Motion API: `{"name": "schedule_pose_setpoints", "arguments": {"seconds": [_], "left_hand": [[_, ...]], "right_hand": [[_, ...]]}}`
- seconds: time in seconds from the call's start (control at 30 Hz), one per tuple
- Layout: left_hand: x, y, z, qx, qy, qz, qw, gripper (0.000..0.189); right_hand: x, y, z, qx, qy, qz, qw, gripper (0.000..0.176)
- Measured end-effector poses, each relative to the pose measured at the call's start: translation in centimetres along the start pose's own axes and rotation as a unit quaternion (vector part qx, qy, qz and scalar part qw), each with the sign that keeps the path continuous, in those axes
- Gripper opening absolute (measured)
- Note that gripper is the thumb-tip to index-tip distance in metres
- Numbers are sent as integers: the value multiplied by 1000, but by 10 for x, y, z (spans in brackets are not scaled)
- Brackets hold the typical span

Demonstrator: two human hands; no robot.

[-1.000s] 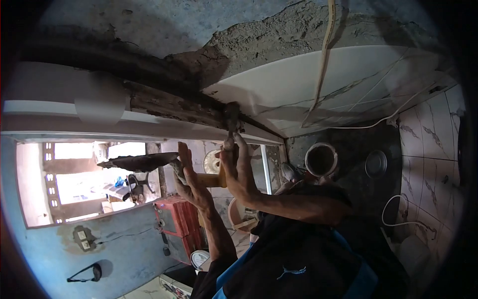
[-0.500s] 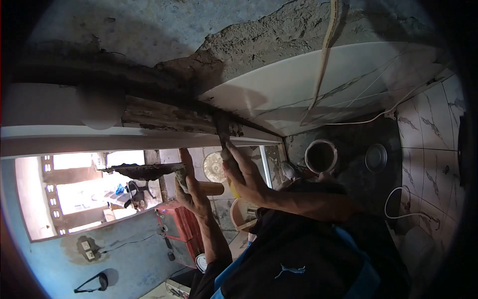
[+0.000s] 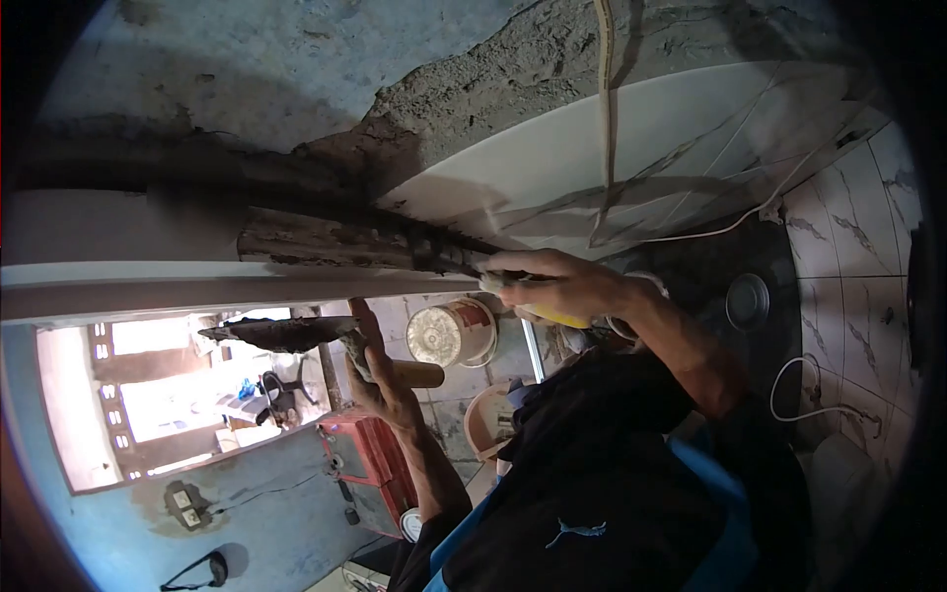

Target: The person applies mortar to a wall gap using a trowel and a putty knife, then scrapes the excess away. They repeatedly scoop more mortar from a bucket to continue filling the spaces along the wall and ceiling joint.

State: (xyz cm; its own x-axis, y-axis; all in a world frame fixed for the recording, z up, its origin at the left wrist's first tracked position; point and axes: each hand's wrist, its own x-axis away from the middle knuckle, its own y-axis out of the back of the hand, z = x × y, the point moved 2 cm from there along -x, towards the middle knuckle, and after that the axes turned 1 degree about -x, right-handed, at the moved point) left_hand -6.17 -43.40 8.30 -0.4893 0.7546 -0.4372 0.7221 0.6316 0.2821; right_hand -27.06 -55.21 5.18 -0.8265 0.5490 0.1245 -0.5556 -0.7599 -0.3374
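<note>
Garment worn: black top (image 3: 641,493), cloth creased. Marking noted: small light-blue leaping-cat emblem (image 3: 576,531), well below the left fingers (image 3: 361,321) and right fingers (image 3: 528,261). Blue bands run down both sides. Left sleeve (image 3: 426,528) and right sleeve (image 3: 762,429): black, both ending well short of the fingers; forearms bare.

The bucket (image 3: 444,336) stands on the floor (image 3: 449,394) near the basin (image 3: 475,422).
</note>
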Motion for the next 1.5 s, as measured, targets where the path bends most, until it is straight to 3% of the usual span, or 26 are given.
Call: {"name": "schedule_pose_setpoints", "arguments": {"seconds": [0.1, 0.2, 0.27, 0.3, 0.4, 0.73, 0.8, 0.83, 0.9, 1.03, 1.2, 1.23, 1.3, 1.33, 1.4, 1.47, 1.5], "left_hand": [[5, 4, -3, -22, 29, -8, 999, 45], [1, -2, -3, 7, 28, -11, 1000, 42], [-2, -6, -7, 17, -29, 4, 999, 41], [-3, -6, -8, 18, -32, 5, 999, 41], [-1, -5, -8, -10, -17, 13, 1000, 41], [2, -6, -4, 25, -5, 10, 1000, 41], [2, -7, -4, 26, -6, 15, 1000, 41], [3, -7, -6, 25, 6, 10, 1000, 41], [0, -7, -6, 27, 15, 6, 1000, 41], [3, -7, -5, 34, 5, 8, 999, 42], [5, -3, 2, 48, 16, 11, 999, 43], [4, -6, -4, 47, 12, 14, 999, 43], [2, -7, -8, 44, 9, 22, 999, 43], [2, -6, -7, 39, 6, 21, 999, 44], [3, -2, -4, 34, 4, 24, 999, 45], [4, 4, 3, 43, 19, 31, 998, 45], [2, 4, 3, 43, 18, 35, 998, 45]], "right_hand": [[10, 5, 4, -41, -51, 17, 998, 51], [4, 13, 11, 4, 12, 13, 1000, 55], [-1, 23, 16, 124, 11, -55, 991, 53], [-5, 27, 15, 165, 53, -76, 982, 39], [-13, 34, 21, 270, 84, -82, 956, 30], [-36, 35, 43, 323, 36, -26, 945, 30], [-41, 35, 42, 472, 187, -47, 860, 31], [-38, 36, 42, 470, 187, -52, 861, 31], [-31, 34, 54, 435, 51, -14, 899, 32], [-7, 38, 55, 347, 31, 60, 935, 34], [13, 15, 27, 197, 120, -128, 965, 32], [11, 5, 8, 128, 78, -115, 982, 32], [13, -31, 0, 82, 116, -196, 970, 29], [6, -50, -23, 140, 242, -276, 920, 26], [2, -76, -14, 48, 104, -248, 962, 28], [-20, -101, -25, 125, 278, -356, 884, 36], [-23, -108, -30, 125, 225, -318, 912, 48]]}}
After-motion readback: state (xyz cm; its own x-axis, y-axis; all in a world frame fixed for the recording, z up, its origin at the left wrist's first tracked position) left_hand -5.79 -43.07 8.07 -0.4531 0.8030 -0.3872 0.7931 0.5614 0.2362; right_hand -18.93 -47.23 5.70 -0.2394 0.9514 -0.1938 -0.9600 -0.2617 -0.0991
